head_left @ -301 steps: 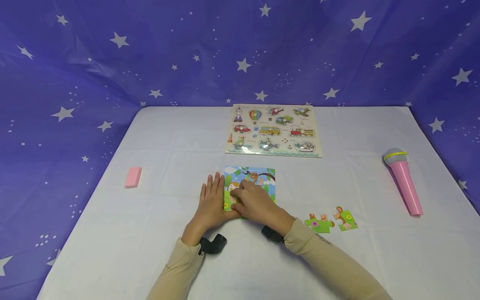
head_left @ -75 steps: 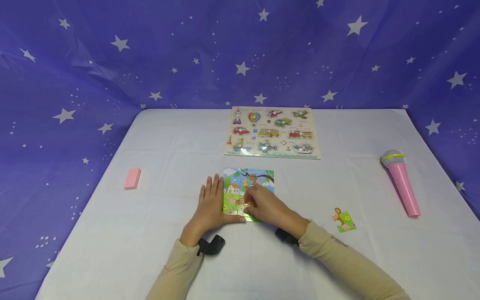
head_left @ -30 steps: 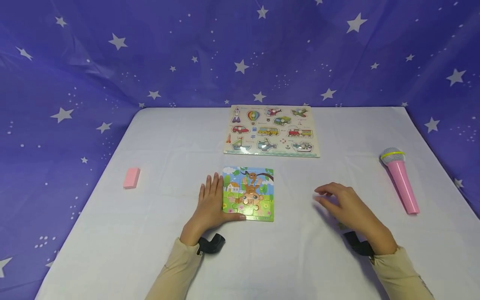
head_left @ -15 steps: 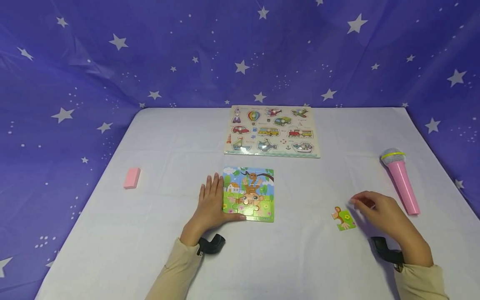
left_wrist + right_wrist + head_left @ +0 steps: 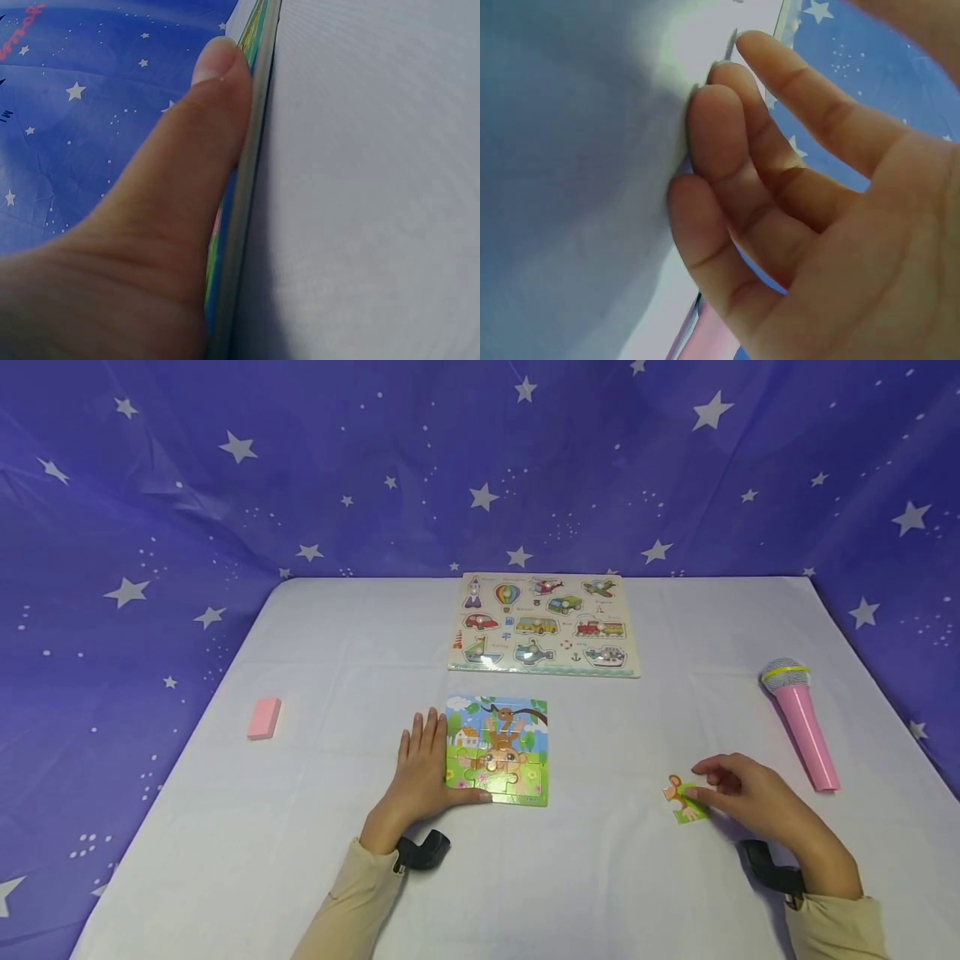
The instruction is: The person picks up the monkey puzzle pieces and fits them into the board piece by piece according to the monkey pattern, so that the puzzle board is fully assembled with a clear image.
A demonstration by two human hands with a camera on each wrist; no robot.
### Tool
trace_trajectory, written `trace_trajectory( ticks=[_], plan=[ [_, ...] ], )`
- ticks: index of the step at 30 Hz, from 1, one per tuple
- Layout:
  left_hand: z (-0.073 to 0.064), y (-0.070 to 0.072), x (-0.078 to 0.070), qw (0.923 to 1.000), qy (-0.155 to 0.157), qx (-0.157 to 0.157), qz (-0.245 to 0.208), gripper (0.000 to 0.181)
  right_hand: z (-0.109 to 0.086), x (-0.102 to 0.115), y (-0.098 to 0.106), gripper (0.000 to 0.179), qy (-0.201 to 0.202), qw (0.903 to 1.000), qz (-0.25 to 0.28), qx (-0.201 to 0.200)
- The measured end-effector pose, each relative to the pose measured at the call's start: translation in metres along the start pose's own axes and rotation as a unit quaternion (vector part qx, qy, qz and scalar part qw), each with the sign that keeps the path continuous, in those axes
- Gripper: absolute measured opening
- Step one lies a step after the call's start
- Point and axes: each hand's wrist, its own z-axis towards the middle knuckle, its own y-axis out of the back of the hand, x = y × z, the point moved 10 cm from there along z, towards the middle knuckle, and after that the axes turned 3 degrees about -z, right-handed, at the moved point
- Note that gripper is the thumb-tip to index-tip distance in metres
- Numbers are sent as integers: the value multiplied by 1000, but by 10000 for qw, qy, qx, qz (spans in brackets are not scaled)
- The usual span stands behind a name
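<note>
A square jigsaw puzzle (image 5: 498, 735) with a monkey picture lies flat at the middle of the table. My left hand (image 5: 422, 772) rests along its left edge, fingers straight, thumb stretched along the near edge; in the left wrist view the thumb (image 5: 199, 127) lies against the puzzle's side (image 5: 244, 217). Off to the right lies a loose puzzle piece (image 5: 681, 806), green with part of the monkey. My right hand (image 5: 757, 793) is over its right side, thumb tip overlapping the piece, index finger raised beyond it. Loosely bent fingers (image 5: 720, 127) show near the cloth in the right wrist view.
Behind the puzzle lies a vehicle peg board (image 5: 546, 625). A pink toy microphone (image 5: 806, 727) lies right of my right hand. At the left is a pink block (image 5: 265, 718). A starry blue backdrop (image 5: 405, 460) surrounds the white tablecloth (image 5: 360, 652).
A green puzzle piece from the right has gone into the puzzle. My right hand has left the puzzle, moved right, then reached over the loose piece. The left hand stays put.
</note>
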Motion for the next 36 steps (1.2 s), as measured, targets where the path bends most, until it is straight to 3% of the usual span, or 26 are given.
trace_trajectory(
  ticks=[9, 19, 36],
  plan=[
    [1, -2, 1, 9999, 29, 104, 5, 128, -5, 6, -6, 58, 237, 9992, -166, 277],
    [0, -2, 1, 10000, 32, 93, -16, 128, -6, 10, -7, 43, 458, 9989, 31, -38],
    [1, -4, 3, 9999, 45, 137, -37, 129, -8, 12, -7, 39, 581, 9952, 789, 47]
  ],
)
